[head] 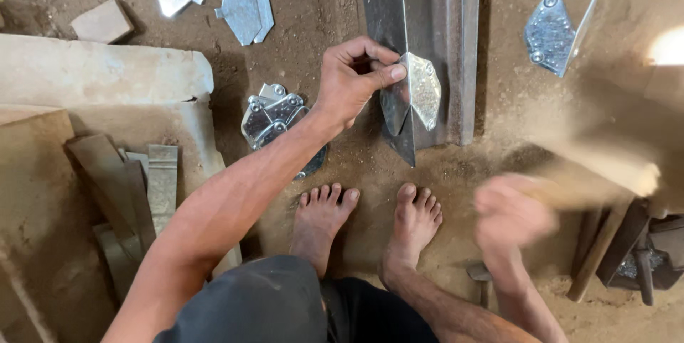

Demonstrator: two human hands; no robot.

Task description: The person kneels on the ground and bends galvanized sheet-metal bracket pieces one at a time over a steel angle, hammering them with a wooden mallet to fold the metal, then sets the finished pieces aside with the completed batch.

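Head view: the left hand [350,81] pinches a folded metal bracket [417,94] against the long steel angle [420,37] on the sandy floor [499,143]. The right hand [513,215] is blurred; its grip I cannot tell.

Silver-grey metal plate [422,89], its face speckled with a frosty galvanized sheen, against a dull grey steel channel [427,37] on brown, sandy ground [313,8]. More shiny silver plates [274,116] lie in a mottled heap; another [550,35] glitters with the same crystalline pattern. A pale tan stone slab [100,76] and a beige block [102,22] sit dusted in sand. Dark grey shorts [263,304] show below. Weathered brown wood [598,172] appears blurred at right.
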